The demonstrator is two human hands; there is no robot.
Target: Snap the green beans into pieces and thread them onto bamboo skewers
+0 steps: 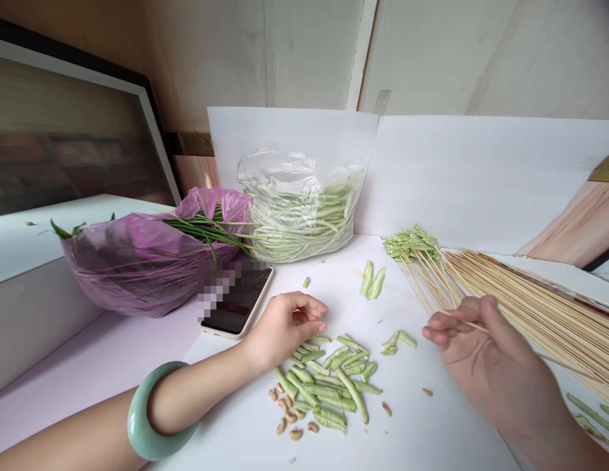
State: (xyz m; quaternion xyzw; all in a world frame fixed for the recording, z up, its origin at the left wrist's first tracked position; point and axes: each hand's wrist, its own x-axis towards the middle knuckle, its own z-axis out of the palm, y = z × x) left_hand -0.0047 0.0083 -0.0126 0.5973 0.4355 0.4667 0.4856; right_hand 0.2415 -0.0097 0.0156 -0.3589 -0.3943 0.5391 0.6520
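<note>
My right hand (485,353) pinches a thin bamboo skewer that points left. Short green bean pieces (373,281) sit side by side near its far end, above the white surface. My left hand (292,327) hovers at the back edge of a pile of cut green bean pieces (333,386); its fingers are loosely curled, thumb apart, with nothing seen between them. A jade-green bangle (137,418) circles the left forearm. Tan beans (295,434) lie at the pile's near left. A few loose bean pieces (392,343) rest between the pile and my right hand.
Threaded skewers (412,245) lie at the back right, beside a spread of bare bamboo skewers (520,294). A clear bag of long beans (304,216) stands at the back. To the left are a purple bag (137,275) with green stalks and a phone (240,301).
</note>
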